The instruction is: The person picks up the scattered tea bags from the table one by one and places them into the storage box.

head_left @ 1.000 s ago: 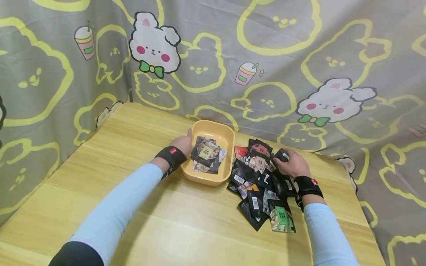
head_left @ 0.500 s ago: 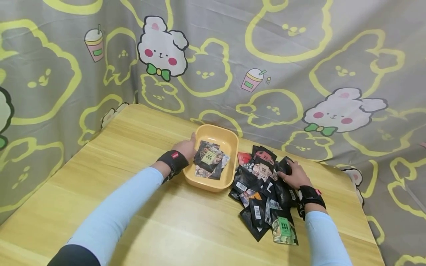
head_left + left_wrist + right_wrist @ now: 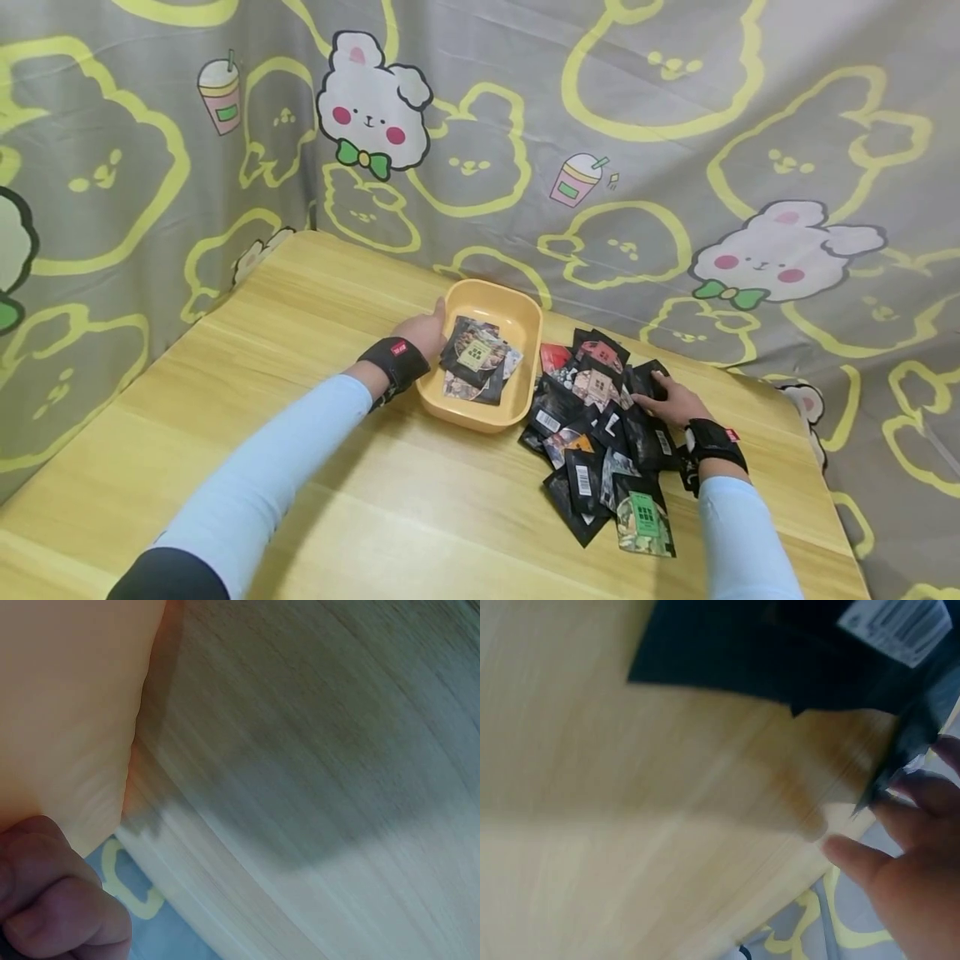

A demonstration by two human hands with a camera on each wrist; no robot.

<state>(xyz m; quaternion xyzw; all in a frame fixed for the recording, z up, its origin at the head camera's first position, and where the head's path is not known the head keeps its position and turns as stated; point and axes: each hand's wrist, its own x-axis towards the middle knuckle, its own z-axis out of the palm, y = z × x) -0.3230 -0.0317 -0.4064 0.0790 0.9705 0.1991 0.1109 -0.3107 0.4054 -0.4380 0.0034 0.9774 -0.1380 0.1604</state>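
Note:
My left hand [image 3: 422, 335] grips the left side of a yellow plastic tub [image 3: 480, 417], thumb up at its rim. In the left wrist view, curled fingers [image 3: 64, 907] lie against the tub's outer wall [image 3: 67, 712]. Inside the tub lie several flat sachets [image 3: 475, 354], mostly black with food pictures. To its right spreads a loose pile of similar sachets [image 3: 558, 408]. At the pile's far right edge my right hand [image 3: 681, 404] pinches a black sachet [image 3: 647, 377]. The right wrist view shows that sachet [image 3: 900, 754] tilted up off the table by the fingers.
A sachet with a green label [image 3: 645, 517] lies at the near end of the pile. The wooden table [image 3: 390, 517] meets a grey cartoon-print curtain [image 3: 480, 150] behind and at both sides.
The head view has shifted slightly. My right hand stays at the pile's far right edge, and the black sachet by its fingers lies flatter than before. The left hand still grips the tub.

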